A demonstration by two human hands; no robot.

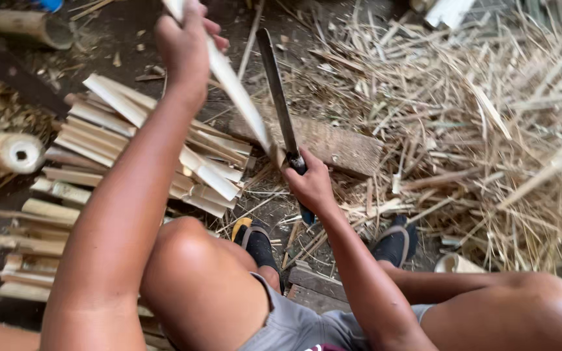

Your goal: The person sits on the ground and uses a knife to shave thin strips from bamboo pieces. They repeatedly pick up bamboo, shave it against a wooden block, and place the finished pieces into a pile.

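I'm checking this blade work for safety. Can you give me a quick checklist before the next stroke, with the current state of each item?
1. Left hand grips the bamboo strip high, away from the blade: ok.
2. Right hand closed around the knife handle: ok.
3. Strip's lower end rests on the wooden block: ok.
4. Sandalled feet close below the blade: not ok.
5. Blade sharpness: cannot tell.

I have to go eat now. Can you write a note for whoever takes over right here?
Left hand holds a bamboo slat upright, its lower end on the wood block.
Right hand grips the knife, blade up beside the slat.
Done: cut slats stacked in a pile at the left; shavings lie on the right.
Left: this slat, not yet in the pile.
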